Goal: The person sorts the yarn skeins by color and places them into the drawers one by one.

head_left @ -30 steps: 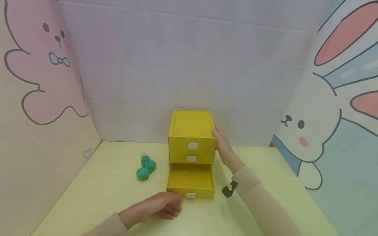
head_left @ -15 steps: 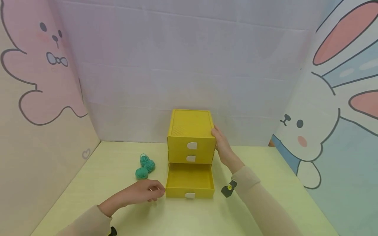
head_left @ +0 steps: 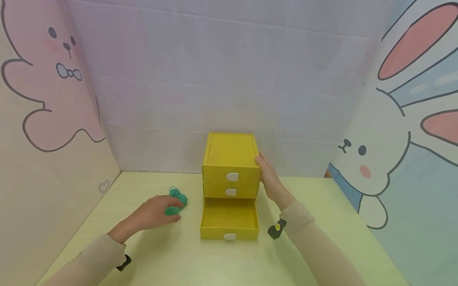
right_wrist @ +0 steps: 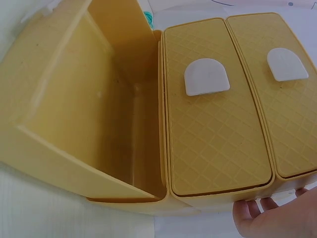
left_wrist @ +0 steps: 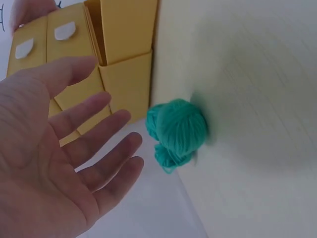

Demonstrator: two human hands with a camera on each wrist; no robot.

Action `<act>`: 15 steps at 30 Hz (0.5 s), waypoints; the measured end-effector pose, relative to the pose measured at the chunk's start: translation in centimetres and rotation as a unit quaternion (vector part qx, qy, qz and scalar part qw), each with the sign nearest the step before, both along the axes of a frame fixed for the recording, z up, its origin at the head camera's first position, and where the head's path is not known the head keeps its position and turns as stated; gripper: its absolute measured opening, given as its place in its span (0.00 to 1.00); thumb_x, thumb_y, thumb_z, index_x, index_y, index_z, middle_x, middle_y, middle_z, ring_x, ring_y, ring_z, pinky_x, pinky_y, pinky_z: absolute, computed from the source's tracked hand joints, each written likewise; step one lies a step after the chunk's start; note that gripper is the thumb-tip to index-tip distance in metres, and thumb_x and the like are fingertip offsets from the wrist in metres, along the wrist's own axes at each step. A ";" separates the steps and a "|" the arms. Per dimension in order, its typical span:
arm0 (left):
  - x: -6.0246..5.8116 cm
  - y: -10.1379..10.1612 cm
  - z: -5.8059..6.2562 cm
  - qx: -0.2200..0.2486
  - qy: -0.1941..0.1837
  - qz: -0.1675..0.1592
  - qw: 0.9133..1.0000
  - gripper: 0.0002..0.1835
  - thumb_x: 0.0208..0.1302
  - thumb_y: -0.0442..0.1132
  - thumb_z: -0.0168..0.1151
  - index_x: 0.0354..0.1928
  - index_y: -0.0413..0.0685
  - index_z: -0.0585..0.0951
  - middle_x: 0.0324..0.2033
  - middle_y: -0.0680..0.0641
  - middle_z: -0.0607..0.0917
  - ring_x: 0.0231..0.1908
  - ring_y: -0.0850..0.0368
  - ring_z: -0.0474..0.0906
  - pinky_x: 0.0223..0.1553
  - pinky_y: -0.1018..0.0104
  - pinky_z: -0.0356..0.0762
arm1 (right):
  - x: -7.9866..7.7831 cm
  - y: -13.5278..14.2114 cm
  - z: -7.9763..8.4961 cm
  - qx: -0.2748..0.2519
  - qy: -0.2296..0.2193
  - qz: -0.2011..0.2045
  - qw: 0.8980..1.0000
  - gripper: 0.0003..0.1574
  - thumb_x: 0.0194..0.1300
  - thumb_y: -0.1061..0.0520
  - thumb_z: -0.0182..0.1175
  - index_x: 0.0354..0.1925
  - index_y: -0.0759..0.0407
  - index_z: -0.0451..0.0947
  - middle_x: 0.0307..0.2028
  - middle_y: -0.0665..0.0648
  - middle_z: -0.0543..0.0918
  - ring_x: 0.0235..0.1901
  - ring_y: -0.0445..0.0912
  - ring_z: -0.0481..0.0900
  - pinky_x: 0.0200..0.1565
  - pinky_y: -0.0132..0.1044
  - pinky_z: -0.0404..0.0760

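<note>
Several small balls of green yarn (left_wrist: 181,126) lie together on the table, left of a yellow drawer cabinet (head_left: 231,151). My left hand (head_left: 156,213) hovers over the nearest yarn ball (head_left: 172,211), fingers spread and holding nothing; in the left wrist view its palm faces the yarn, with a gap between. The cabinet has white tabs on its drawers. Its bottom drawer (head_left: 229,233) is pulled out, with nothing inside in the head view. My right hand (head_left: 270,179) rests on the cabinet's right side, thumb at the top edge and fingers lying along the wall, partly hidden behind it.
The pale yellow table (head_left: 304,254) runs back to a white cloth wall (head_left: 229,79). Side walls with a cartoon bear (head_left: 64,95) and a rabbit (head_left: 379,159) stand left and right. The open drawer juts toward the front between my arms.
My left hand has moved from the front of the open drawer leftward and away from me to the yarn, its fingers opening out. The right hand stays on the cabinet.
</note>
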State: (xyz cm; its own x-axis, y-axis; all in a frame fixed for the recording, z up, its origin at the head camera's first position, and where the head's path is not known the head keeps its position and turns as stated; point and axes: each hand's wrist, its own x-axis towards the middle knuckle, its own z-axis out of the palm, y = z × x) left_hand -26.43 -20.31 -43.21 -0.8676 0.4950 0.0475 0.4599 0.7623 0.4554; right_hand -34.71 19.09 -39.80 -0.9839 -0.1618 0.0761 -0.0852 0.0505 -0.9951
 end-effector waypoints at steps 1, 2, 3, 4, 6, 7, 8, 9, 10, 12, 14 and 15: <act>-0.3 -0.3 -0.2 -0.010 0.010 -0.001 1.000 0.20 0.67 0.47 0.76 0.58 0.49 0.86 0.55 0.49 0.88 0.57 0.42 0.83 0.55 0.42 0.83 | 0.0 0.0 0.0 0.001 0.000 -0.001 1.000 0.39 0.86 0.36 0.39 0.87 0.37 0.44 0.85 0.48 0.48 0.83 0.52 0.47 0.79 0.67 0.52; -0.6 -0.6 -0.4 -0.020 0.022 -0.003 1.000 0.21 0.66 0.46 0.76 0.58 0.49 0.86 0.56 0.48 0.87 0.57 0.41 0.83 0.56 0.42 0.83 | 0.0 0.0 0.0 0.002 -0.001 -0.002 1.000 0.39 0.86 0.36 0.40 0.87 0.37 0.44 0.85 0.48 0.49 0.83 0.52 0.48 0.79 0.67 0.52; -0.9 -0.8 -0.6 -0.026 0.030 -0.007 0.999 0.21 0.65 0.45 0.77 0.58 0.50 0.86 0.56 0.48 0.87 0.58 0.41 0.82 0.57 0.41 0.83 | 0.0 0.0 -0.1 0.002 -0.003 -0.003 1.000 0.39 0.86 0.36 0.40 0.87 0.36 0.45 0.85 0.47 0.49 0.83 0.52 0.48 0.78 0.67 0.53; -1.2 -1.1 -0.8 -0.031 0.037 -0.010 0.999 0.21 0.65 0.45 0.77 0.58 0.51 0.86 0.56 0.48 0.86 0.58 0.41 0.82 0.57 0.41 0.82 | 0.0 0.0 0.0 0.002 -0.003 -0.005 1.000 0.39 0.86 0.36 0.40 0.87 0.36 0.45 0.85 0.47 0.49 0.83 0.52 0.48 0.79 0.67 0.53; -1.8 -1.7 -1.2 -0.033 0.041 -0.018 0.998 0.22 0.64 0.44 0.78 0.59 0.51 0.86 0.57 0.47 0.85 0.58 0.40 0.81 0.56 0.40 0.82 | 0.0 0.0 0.0 0.000 -0.005 -0.007 1.000 0.39 0.86 0.36 0.40 0.87 0.37 0.45 0.85 0.48 0.49 0.83 0.52 0.48 0.79 0.66 0.52; -2.0 -1.9 -1.4 -0.031 0.039 -0.020 0.999 0.22 0.64 0.44 0.78 0.59 0.52 0.85 0.57 0.47 0.85 0.58 0.41 0.81 0.57 0.41 0.82 | 0.0 0.0 0.0 -0.002 -0.005 -0.007 1.000 0.40 0.86 0.37 0.40 0.87 0.37 0.45 0.85 0.48 0.49 0.83 0.53 0.49 0.79 0.66 0.52; -2.3 -2.1 -1.6 -0.028 0.037 -0.023 0.999 0.23 0.63 0.44 0.79 0.59 0.52 0.85 0.57 0.47 0.85 0.58 0.40 0.80 0.57 0.41 0.81 | 0.0 0.0 0.0 -0.004 -0.007 -0.008 1.000 0.40 0.86 0.37 0.40 0.87 0.38 0.45 0.85 0.49 0.49 0.83 0.53 0.49 0.80 0.65 0.52; -2.5 -2.3 -1.8 -0.025 0.034 -0.026 0.999 0.23 0.63 0.44 0.79 0.59 0.52 0.85 0.57 0.47 0.85 0.58 0.40 0.80 0.57 0.40 0.81 | -0.1 0.0 0.0 -0.005 -0.008 -0.009 1.000 0.40 0.86 0.37 0.41 0.87 0.39 0.45 0.85 0.49 0.49 0.83 0.53 0.49 0.80 0.64 0.51; -2.7 -2.5 -2.0 -0.023 0.031 -0.029 0.999 0.23 0.63 0.43 0.79 0.60 0.52 0.85 0.57 0.47 0.85 0.58 0.40 0.80 0.57 0.41 0.81 | -0.1 0.0 0.0 -0.006 -0.009 -0.009 1.000 0.40 0.86 0.37 0.41 0.87 0.39 0.44 0.85 0.50 0.49 0.83 0.53 0.49 0.80 0.64 0.51; -3.2 -2.7 -2.4 -0.019 0.026 -0.035 0.999 0.24 0.63 0.42 0.79 0.59 0.51 0.85 0.57 0.47 0.85 0.58 0.40 0.81 0.57 0.42 0.82 | -0.1 0.0 0.1 -0.005 -0.012 -0.010 1.000 0.41 0.86 0.37 0.40 0.87 0.40 0.44 0.85 0.50 0.48 0.83 0.53 0.48 0.80 0.64 0.50; -3.5 -2.8 -2.8 -0.017 0.019 -0.036 0.999 0.24 0.62 0.41 0.80 0.59 0.50 0.85 0.57 0.47 0.85 0.58 0.41 0.81 0.57 0.43 0.82 | -0.1 -0.1 0.1 -0.003 -0.015 -0.010 1.000 0.41 0.86 0.36 0.40 0.87 0.41 0.43 0.86 0.50 0.47 0.84 0.53 0.46 0.80 0.64 0.50; -3.7 -2.8 -3.0 -0.018 0.018 -0.039 0.999 0.24 0.62 0.41 0.80 0.59 0.50 0.85 0.57 0.47 0.85 0.58 0.41 0.81 0.57 0.43 0.82 | -0.1 -0.1 0.1 -0.002 -0.015 -0.010 1.000 0.41 0.86 0.36 0.40 0.87 0.41 0.43 0.86 0.50 0.47 0.84 0.53 0.46 0.80 0.64 0.49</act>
State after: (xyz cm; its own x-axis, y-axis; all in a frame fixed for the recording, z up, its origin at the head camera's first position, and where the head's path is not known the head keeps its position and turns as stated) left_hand -30.12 -23.10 -46.19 -0.8246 0.5627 0.0584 0.5336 0.7394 0.4106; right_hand -34.77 19.00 -39.68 -0.9889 -0.1411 0.0469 -0.0541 0.0476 -0.9974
